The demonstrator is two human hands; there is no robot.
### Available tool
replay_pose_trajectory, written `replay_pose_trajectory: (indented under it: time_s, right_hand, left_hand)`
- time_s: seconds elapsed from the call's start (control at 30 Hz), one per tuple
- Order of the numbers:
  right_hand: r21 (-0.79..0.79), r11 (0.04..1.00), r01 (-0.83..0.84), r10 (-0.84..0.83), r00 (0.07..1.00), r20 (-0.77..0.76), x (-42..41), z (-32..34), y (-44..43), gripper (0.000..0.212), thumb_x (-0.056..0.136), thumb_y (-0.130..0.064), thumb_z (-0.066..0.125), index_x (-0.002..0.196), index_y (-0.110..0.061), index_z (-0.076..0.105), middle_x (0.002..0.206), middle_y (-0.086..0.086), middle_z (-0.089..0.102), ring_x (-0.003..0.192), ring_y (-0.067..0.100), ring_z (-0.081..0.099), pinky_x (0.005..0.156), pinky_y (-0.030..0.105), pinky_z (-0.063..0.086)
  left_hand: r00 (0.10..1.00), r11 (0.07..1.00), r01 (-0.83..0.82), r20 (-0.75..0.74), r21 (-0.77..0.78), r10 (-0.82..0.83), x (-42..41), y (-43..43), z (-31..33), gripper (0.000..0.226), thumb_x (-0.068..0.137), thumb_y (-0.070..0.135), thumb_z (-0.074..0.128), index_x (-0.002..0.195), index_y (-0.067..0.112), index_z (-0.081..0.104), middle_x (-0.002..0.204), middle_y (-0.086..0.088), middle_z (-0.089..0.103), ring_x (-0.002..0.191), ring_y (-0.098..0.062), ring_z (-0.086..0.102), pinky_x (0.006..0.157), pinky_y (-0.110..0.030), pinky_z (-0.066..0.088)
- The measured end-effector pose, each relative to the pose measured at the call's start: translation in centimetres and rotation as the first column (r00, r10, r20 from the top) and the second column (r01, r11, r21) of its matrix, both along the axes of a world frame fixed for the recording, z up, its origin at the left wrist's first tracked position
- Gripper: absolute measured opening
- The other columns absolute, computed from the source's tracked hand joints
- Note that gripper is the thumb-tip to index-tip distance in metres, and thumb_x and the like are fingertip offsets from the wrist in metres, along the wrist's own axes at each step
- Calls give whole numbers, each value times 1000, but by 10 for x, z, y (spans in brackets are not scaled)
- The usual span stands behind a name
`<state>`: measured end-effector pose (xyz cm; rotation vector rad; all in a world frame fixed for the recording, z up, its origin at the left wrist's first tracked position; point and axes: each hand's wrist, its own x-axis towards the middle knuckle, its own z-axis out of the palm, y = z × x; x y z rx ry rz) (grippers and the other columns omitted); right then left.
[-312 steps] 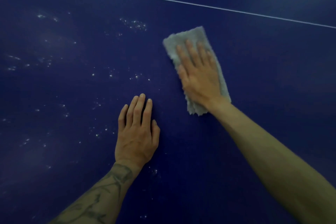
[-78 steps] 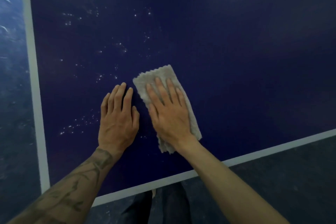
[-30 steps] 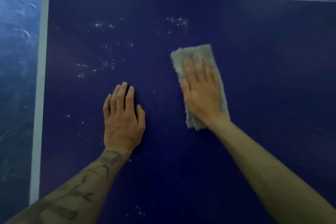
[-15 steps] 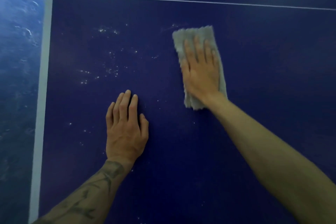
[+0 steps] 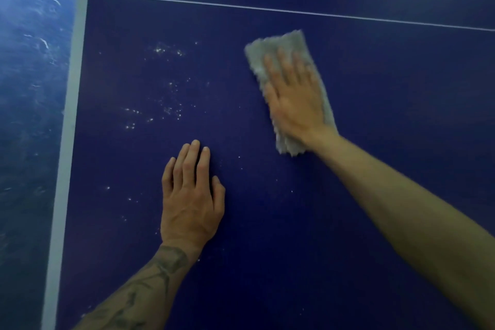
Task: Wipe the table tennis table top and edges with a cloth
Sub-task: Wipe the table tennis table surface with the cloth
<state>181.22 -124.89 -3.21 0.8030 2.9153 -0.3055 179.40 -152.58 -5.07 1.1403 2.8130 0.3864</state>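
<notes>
Cloth (image 5: 273, 44): grey, folded, ragged-edged — I see it upper right.
Right hand (image 5: 294, 99): straight fingers (image 5: 281, 61) flat on it, cloth jutting past them.
Left hand (image 5: 190, 203): fingers straight, on worktop (image 5: 267, 249).

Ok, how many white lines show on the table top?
2: a wide border line along the left edge, a thin line across beyond the cloth. More may be offscreen.

One wide-angle camera, worn on the person's head, looks forward and steeply down onto the table top (image 5: 308, 236) from close above. The white edge line (image 5: 70, 126) runs up the left side, with the floor (image 5: 26, 94) beyond it. The left forearm (image 5: 144, 286) and right forearm (image 5: 401, 211) enter from below.
</notes>
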Motion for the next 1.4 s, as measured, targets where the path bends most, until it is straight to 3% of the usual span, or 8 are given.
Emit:
replay_pose_trajectory:
  time_s: [0.17, 0.27, 0.4, 0.63, 0.87, 1.1, 1.27, 1.4]
  right_hand:
    - [-83, 965, 249, -252, 967, -39, -80, 5, 17, 61, 115, -42, 17, 172, -25, -1, 180, 3, -8, 165, 29, -9, 133, 52, -3]
    - [-21, 1000, -9, 8, 999, -48, -82, 3, -24, 61, 115, -43, 17, 172, -25, 2, 180, 5, -4, 166, 30, -6, 133, 52, 0]
    - [8, 903, -429, 429, 903, -10, -16, -1, -61, 59, 115, -43, 22, 172, -28, 12, 180, 2, 5, 166, 25, -1, 133, 49, 3]
    - [-14, 999, -45, 45, 999, -6, -37, 2, 2, 59, 116, -42, 20, 171, -29, 4, 180, -1, -2, 166, 25, -5, 133, 47, -2]
    - [13, 934, -358, 358, 934, -6, 61, -5, -68, 59, 115, -40, 25, 172, -28, 11, 180, 2, 4, 166, 25, -1, 134, 50, 4]
    - [-4, 985, 174, -174, 984, -42, 50, -1, -39, 61, 115, -42, 16, 172, -26, 5, 180, 2, -1, 166, 27, -5, 134, 52, 3]
    - [0, 984, -180, 179, 980, -81, 95, -10, -131, 60, 116, -37, 24, 172, -21, 13, 180, 6, 3, 166, 30, -1, 133, 54, 10]
    - [3, 999, -35, 35, 999, -19, 153, -7, -114, 60, 115, -37, 28, 172, -25, 12, 180, 1, 2, 166, 25, -3, 133, 52, 10]
  left_hand:
    - [1000, 1000, 4, -20, 3, -4, 0, -1, -2, 56, 105, 27, 42, 155, 4, 42, 165, -15, 35, 156, -30, 30, 130, -50, 19]
    - [1000, 1000, 4, -29, 14, -4, 0, 0, -2, 55, 104, 27, 41, 154, 3, 43, 164, -16, 37, 155, -31, 32, 129, -51, 21]
    - [1000, 1000, 6, -28, 9, -5, 0, -1, -2, 56, 104, 27, 40, 154, 3, 43, 164, -16, 36, 155, -31, 32, 129, -51, 21]
    - [1000, 1000, 2, -17, 10, -2, 0, -1, -2, 55, 105, 28, 40, 155, 4, 42, 165, -14, 36, 155, -30, 31, 129, -51, 21]
    - [1000, 1000, 0, -15, 20, 1, 0, -1, -1, 55, 104, 25, 43, 155, 3, 42, 164, -15, 37, 155, -31, 31, 129, -51, 21]
    - [1000, 1000, -2, 5, 18, 2, 0, 0, 1, 55, 105, 26, 40, 155, 3, 42, 164, -14, 36, 156, -30, 29, 130, -49, 17]
    - [1000, 999, 1, 2, 41, -1, 1, 0, 4, 55, 103, 23, 45, 154, 2, 43, 163, -17, 37, 154, -32, 31, 129, -50, 18]
    - [1000, 999, 6, 14, 51, -6, 2, 0, 6, 54, 104, 23, 43, 154, 3, 41, 164, -16, 36, 155, -31, 30, 130, -50, 17]
